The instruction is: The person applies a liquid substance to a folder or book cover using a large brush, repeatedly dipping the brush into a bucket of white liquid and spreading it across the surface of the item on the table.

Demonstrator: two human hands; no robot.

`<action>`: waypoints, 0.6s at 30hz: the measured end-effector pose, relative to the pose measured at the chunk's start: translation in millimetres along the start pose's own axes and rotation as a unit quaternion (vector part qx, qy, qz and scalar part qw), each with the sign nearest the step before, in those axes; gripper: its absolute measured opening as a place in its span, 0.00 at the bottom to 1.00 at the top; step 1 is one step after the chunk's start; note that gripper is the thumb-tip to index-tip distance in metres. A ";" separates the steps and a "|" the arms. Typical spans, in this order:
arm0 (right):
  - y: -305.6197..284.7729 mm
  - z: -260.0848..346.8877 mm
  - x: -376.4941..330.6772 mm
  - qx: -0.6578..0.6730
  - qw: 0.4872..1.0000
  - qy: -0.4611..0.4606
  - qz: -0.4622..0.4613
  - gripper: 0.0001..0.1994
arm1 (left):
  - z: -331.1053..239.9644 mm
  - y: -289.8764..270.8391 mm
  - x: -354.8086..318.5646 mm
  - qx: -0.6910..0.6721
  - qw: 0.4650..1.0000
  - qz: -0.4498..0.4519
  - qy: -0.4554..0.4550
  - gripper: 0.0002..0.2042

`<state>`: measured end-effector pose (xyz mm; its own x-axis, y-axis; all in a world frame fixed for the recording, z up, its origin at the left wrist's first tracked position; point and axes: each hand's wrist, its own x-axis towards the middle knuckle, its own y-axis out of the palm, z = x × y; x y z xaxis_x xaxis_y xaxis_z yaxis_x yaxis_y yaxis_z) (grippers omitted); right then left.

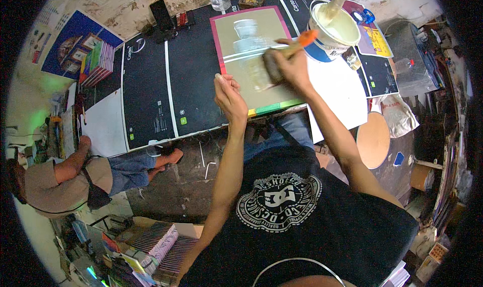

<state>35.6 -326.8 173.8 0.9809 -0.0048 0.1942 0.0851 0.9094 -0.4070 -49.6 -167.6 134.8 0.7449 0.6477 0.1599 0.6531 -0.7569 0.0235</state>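
Note:
A grey-beige board (236, 35) with a red border, and green and yellow along its near edge, lies on the table in front of me. White wet streaks (245, 28) mark its far part. My right hand (294, 68) is closed around a paintbrush whose orange handle (308, 37) points up to the right. The brush end is over the board, smeared by motion. At the board's near left corner my left hand (231, 98) is closed, fingers pinched on its edge. To the right stands a white and blue bucket (322, 48) of whitish paste, with a stick-like handle (334, 7) in it.
White paper (342, 95) lies right of the board. A phone (161, 14), a glass jar (220, 3) and stacked books (98, 63) sit along the table's far side. Another person (65, 181) is at the left. A round stool (373, 140) stands at the right.

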 end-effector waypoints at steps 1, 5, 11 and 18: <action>-18.4 -10.2 1.1 -0.022 0.999 -0.023 -0.032 0.20 | 0.0 -0.1 0.2 0.000 1.000 0.009 -0.011 0.26; -97.5 -29.6 8.9 -0.132 0.987 -0.066 -0.068 0.20 | 3.0 -1.7 0.7 -0.045 0.999 0.011 -0.023 0.26; -90.9 38.1 30.2 -0.112 0.958 -0.241 0.107 0.16 | 5.4 -9.2 -4.6 -0.210 0.976 -0.040 -0.039 0.28; -50.3 50.1 39.3 -0.172 0.726 -0.481 0.461 0.13 | 6.2 -10.0 1.2 -0.248 0.966 -0.063 -0.048 0.30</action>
<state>61.1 -351.9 246.6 0.0866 0.9827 0.1640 -0.3288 0.1836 -0.9264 -54.3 -158.7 128.6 0.6888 0.7242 0.0334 0.6115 -0.6051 0.5098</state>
